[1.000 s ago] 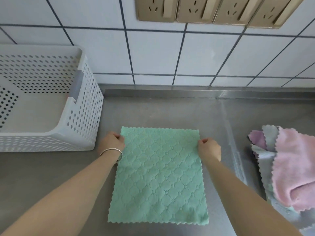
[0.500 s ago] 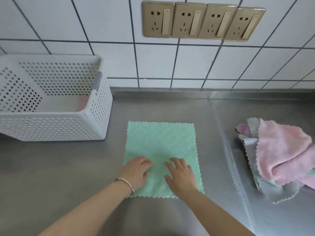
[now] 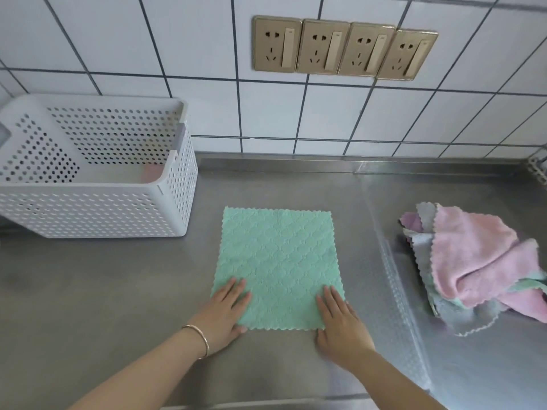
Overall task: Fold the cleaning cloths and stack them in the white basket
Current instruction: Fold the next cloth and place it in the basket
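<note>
A green quilted cleaning cloth (image 3: pixel 276 261) lies flat on the steel counter, spread out in the middle. My left hand (image 3: pixel 226 312) presses flat on its near left corner, fingers straight. At the near right corner my right hand (image 3: pixel 340 324) lies flat the same way. The white perforated basket (image 3: pixel 97 208) stands at the left against the wall; a bit of pink shows low inside it. A loose heap of pink, grey and green cloths (image 3: pixel 473 267) sits at the right.
The steel counter (image 3: pixel 103 291) runs to a tiled wall with a row of gold sockets (image 3: pixel 344 48). A raised ridge in the steel (image 3: pixel 393 261) separates the middle from the heap's side.
My hands left the cloth's far corners, came to its near middle and have now slid apart to the near corners. The view has tilted up.
</note>
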Available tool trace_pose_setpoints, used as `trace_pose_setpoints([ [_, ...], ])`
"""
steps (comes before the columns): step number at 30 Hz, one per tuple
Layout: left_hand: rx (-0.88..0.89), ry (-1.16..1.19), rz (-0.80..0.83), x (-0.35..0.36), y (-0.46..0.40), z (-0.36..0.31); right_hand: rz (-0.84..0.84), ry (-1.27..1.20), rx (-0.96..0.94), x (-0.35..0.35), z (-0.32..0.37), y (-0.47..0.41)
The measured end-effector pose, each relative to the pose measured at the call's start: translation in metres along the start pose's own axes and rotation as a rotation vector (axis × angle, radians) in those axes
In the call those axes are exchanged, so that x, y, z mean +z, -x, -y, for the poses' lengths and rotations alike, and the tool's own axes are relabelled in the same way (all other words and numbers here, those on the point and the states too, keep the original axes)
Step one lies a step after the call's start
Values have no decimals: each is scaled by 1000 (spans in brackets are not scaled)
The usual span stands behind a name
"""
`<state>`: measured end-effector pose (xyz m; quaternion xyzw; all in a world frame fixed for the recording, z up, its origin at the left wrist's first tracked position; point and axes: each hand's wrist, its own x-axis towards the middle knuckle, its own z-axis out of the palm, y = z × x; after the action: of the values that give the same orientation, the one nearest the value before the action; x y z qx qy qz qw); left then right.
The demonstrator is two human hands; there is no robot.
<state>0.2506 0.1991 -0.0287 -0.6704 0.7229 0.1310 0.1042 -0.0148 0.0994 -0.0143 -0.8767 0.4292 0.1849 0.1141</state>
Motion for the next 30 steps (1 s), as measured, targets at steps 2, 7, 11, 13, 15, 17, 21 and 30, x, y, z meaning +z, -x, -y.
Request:
trace_pose_setpoints([
  [2,54,-2,-60,0,2,4,-48,-36,43,-4,2,-2],
  [7,37,195,-212,2,-2,14,-214,-341,111,-19,-3,-5],
  [11,-157,446,-318,-22,1,18,-135,-591,270,-36,-14,-15],
  [13,-279,541,-252,-30,3,22,-87,-660,284,-51,-19,-18],
  [15,-321,622,-198,-39,5,28,-31,-717,284,-60,-27,-19],
  [17,-288,670,-151,-45,8,34,56,-675,261,-66,-34,-18],
  [21,-228,684,133,-45,21,38,303,-510,231,-72,-41,-15],
  [30,-453,1070,100,-46,3,48,241,-656,370,-86,-44,-37],
])
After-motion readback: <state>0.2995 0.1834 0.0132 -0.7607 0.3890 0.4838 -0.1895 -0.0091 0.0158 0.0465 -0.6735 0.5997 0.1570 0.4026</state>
